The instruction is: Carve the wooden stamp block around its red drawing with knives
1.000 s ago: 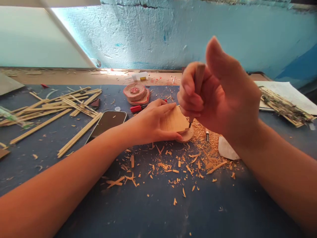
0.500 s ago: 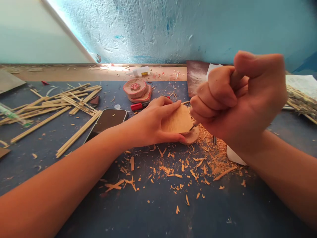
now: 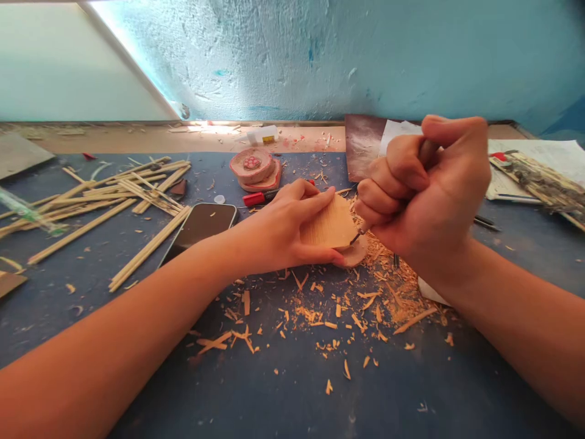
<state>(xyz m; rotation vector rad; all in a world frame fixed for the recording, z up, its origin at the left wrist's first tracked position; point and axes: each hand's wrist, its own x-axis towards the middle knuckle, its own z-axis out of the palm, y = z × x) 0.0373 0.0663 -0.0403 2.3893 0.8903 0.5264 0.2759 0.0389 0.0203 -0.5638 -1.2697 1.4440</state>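
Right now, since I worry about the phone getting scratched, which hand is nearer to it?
Left. The left hand rests just right of the phone, holding the wooden piece; the right hand is farther right, beyond that piece, fisted round a carving tool.

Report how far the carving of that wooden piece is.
Done: much is cut away, judging by the shavings on the table. In hand: the left hand pins the wooden piece; the right hand presses the carving tool against its edge. Left: unclear; the worked edge is mostly hidden.
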